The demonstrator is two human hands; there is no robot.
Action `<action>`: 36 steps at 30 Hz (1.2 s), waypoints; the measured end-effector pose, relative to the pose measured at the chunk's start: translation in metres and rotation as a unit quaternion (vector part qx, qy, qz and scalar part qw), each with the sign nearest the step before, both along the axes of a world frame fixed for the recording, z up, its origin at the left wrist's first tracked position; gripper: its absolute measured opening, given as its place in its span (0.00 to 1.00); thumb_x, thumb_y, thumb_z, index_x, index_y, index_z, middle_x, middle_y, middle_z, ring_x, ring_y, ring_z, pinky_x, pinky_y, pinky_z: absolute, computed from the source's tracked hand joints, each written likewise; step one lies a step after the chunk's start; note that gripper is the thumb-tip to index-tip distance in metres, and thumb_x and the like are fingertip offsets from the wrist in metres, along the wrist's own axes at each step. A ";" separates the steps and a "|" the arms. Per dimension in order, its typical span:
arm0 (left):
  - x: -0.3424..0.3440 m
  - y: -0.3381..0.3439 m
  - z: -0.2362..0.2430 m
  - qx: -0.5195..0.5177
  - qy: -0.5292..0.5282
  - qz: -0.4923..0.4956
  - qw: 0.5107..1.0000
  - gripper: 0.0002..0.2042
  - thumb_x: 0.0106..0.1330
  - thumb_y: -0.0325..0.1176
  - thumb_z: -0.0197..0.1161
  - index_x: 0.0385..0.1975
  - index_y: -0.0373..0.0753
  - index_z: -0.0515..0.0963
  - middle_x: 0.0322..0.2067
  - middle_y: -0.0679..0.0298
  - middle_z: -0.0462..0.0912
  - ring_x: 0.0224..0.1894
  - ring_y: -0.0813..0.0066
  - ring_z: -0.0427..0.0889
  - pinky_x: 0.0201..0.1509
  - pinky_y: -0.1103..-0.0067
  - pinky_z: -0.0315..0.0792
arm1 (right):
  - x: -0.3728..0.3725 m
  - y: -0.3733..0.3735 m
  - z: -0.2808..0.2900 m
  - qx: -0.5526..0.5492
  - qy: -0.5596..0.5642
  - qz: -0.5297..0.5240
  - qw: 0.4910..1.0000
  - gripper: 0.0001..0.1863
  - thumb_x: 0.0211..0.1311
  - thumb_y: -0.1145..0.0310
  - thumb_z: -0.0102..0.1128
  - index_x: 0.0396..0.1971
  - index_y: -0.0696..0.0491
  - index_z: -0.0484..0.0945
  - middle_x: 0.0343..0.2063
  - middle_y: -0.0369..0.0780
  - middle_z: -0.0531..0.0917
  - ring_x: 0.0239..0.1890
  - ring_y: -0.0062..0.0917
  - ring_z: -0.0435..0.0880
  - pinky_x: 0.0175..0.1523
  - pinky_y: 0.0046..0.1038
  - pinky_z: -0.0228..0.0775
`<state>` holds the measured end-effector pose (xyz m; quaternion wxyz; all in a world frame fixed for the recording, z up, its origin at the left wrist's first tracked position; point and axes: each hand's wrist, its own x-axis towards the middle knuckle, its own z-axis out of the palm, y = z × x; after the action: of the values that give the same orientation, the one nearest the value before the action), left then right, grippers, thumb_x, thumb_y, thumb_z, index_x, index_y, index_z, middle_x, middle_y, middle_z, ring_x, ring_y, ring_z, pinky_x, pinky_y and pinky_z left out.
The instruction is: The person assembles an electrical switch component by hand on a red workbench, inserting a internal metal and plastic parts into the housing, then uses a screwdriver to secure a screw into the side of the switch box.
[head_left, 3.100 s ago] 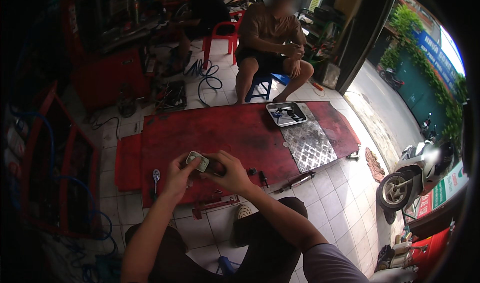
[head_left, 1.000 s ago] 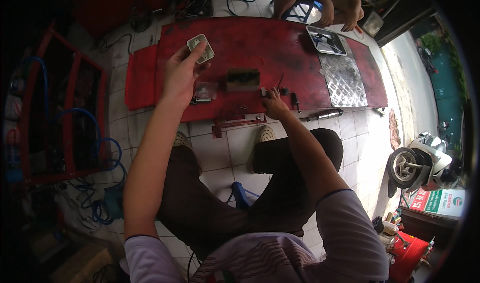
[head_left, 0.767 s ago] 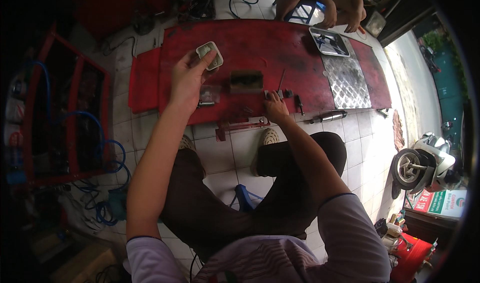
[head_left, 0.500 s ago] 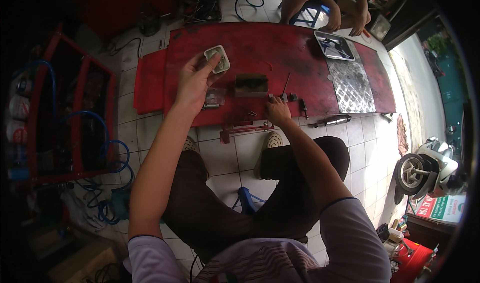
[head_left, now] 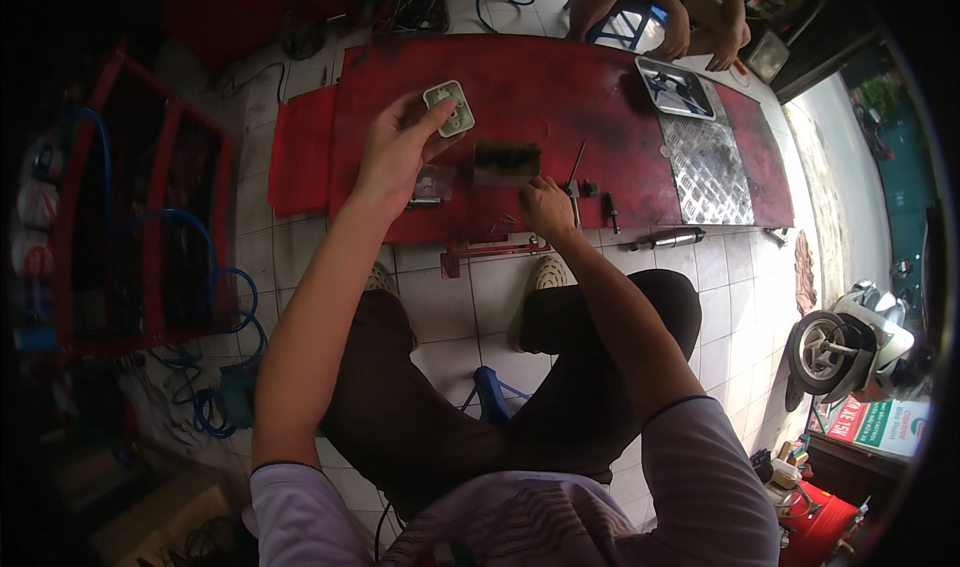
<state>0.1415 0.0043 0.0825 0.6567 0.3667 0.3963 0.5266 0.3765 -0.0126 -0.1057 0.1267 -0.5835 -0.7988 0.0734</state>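
Observation:
My left hand point(head_left: 392, 155) is closed on a small white square plastic tray point(head_left: 467, 125), held up over the red table with the thumb inside it. Pale fittings show in the tray's hollow. Over the table's front part, my right hand point(head_left: 547, 210) has its fingers bent together beside an open brown box point(head_left: 487, 176). Whatever those fingers hold is hidden. Just right of that hand stands a thin metal rod on a base point(head_left: 576, 182), with a small dark block point(head_left: 591, 188) beside it. A short black tool point(head_left: 612, 212) lies farther right.
The red table point(head_left: 400, 65) bears a clear plastic bag point(head_left: 433, 182) and a tread-patterned metal plate point(head_left: 708, 182). A white-rimmed tray of tools point(head_left: 680, 115) sits at the far right, near another person's hands point(head_left: 727, 49). A red rack point(head_left: 150, 197) stands left; a cylindrical tool point(head_left: 675, 239) lies at the front edge.
My left hand has shifted slightly right with the white tray, which now tilts so its inside shows more. My right hand has moved a little; a small part near its fingertips is now out of sight.

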 end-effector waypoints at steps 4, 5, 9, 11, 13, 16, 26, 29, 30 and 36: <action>-0.003 -0.008 -0.010 -0.017 0.008 0.002 1.000 0.14 0.61 0.30 0.59 0.44 0.34 0.70 0.40 0.61 0.77 0.42 0.74 0.78 0.48 0.78 0.76 | -0.012 -0.012 -0.007 -0.015 -0.012 0.017 1.000 0.09 0.51 0.66 0.51 0.27 0.53 0.78 0.34 0.41 0.78 0.43 0.36 0.76 0.43 0.35 0.71; -0.004 -0.010 -0.012 -0.017 0.007 0.005 1.000 0.13 0.61 0.30 0.59 0.44 0.34 0.70 0.40 0.61 0.77 0.42 0.73 0.79 0.48 0.78 0.76 | -0.014 -0.015 -0.009 -0.029 -0.005 0.010 1.000 0.09 0.51 0.66 0.51 0.27 0.53 0.78 0.34 0.42 0.79 0.43 0.36 0.76 0.43 0.35 0.71; -0.004 -0.007 -0.017 0.006 0.011 -0.001 1.000 0.13 0.62 0.31 0.59 0.44 0.33 0.70 0.39 0.61 0.77 0.42 0.73 0.79 0.47 0.78 0.77 | -0.016 -0.013 -0.013 -0.057 0.005 -0.028 0.998 0.08 0.52 0.65 0.52 0.28 0.52 0.78 0.33 0.42 0.80 0.39 0.37 0.79 0.41 0.36 0.72; -0.002 -0.001 -0.017 0.024 0.024 -0.005 0.999 0.13 0.62 0.31 0.59 0.44 0.33 0.70 0.39 0.61 0.77 0.41 0.73 0.79 0.47 0.78 0.77 | -0.014 -0.005 -0.018 -0.057 0.015 -0.033 0.998 0.08 0.51 0.65 0.53 0.28 0.51 0.78 0.32 0.42 0.80 0.37 0.38 0.80 0.40 0.37 0.72; 0.000 0.005 -0.017 0.034 0.048 0.001 0.998 0.13 0.62 0.31 0.59 0.43 0.33 0.70 0.39 0.61 0.77 0.41 0.73 0.79 0.47 0.78 0.77 | -0.016 0.003 -0.026 -0.059 0.039 -0.019 0.997 0.07 0.50 0.65 0.54 0.28 0.50 0.78 0.31 0.42 0.81 0.35 0.39 0.80 0.39 0.37 0.73; 0.005 0.011 -0.029 0.004 0.041 0.005 0.999 0.13 0.59 0.29 0.61 0.42 0.33 0.71 0.38 0.62 0.77 0.39 0.73 0.80 0.46 0.79 0.77 | -0.016 0.008 -0.040 -0.140 0.005 0.066 0.988 0.07 0.49 0.64 0.57 0.27 0.49 0.78 0.30 0.41 0.81 0.34 0.38 0.80 0.38 0.37 0.73; 0.027 0.037 -0.025 -0.038 0.087 -0.062 0.994 0.17 0.56 0.24 0.63 0.46 0.34 0.71 0.38 0.63 0.78 0.39 0.77 0.79 0.42 0.82 0.75 | -0.011 0.030 -0.058 -0.202 -0.086 0.043 0.975 0.11 0.50 0.65 0.56 0.36 0.48 0.76 0.34 0.43 0.79 0.36 0.38 0.81 0.40 0.39 0.73; 0.032 0.046 -0.034 -0.039 0.106 -0.093 0.989 0.20 0.56 0.22 0.62 0.49 0.33 0.68 0.40 0.63 0.77 0.42 0.76 0.78 0.48 0.79 0.73 | -0.001 0.033 -0.061 -0.179 -0.052 0.059 0.981 0.13 0.51 0.64 0.56 0.38 0.50 0.74 0.35 0.44 0.79 0.37 0.38 0.80 0.40 0.39 0.73; 0.036 0.046 -0.030 -0.050 0.110 -0.102 0.988 0.21 0.55 0.21 0.62 0.50 0.33 0.67 0.40 0.63 0.76 0.42 0.76 0.77 0.48 0.79 0.73 | 0.003 0.034 -0.062 -0.172 -0.048 0.068 0.982 0.13 0.51 0.65 0.56 0.38 0.50 0.74 0.35 0.43 0.79 0.38 0.38 0.80 0.40 0.38 0.73; 0.035 0.044 -0.023 -0.020 0.111 -0.118 0.987 0.24 0.52 0.20 0.64 0.51 0.33 0.68 0.39 0.61 0.78 0.38 0.77 0.79 0.42 0.82 0.74 | 0.004 0.035 -0.063 -0.127 -0.026 0.107 0.986 0.13 0.51 0.65 0.56 0.37 0.52 0.73 0.34 0.42 0.78 0.40 0.37 0.78 0.41 0.36 0.73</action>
<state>0.1767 0.0486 0.0597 0.6732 0.4539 0.4311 0.3935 0.3809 0.0221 -0.1689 0.0221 -0.5073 -0.8441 0.1720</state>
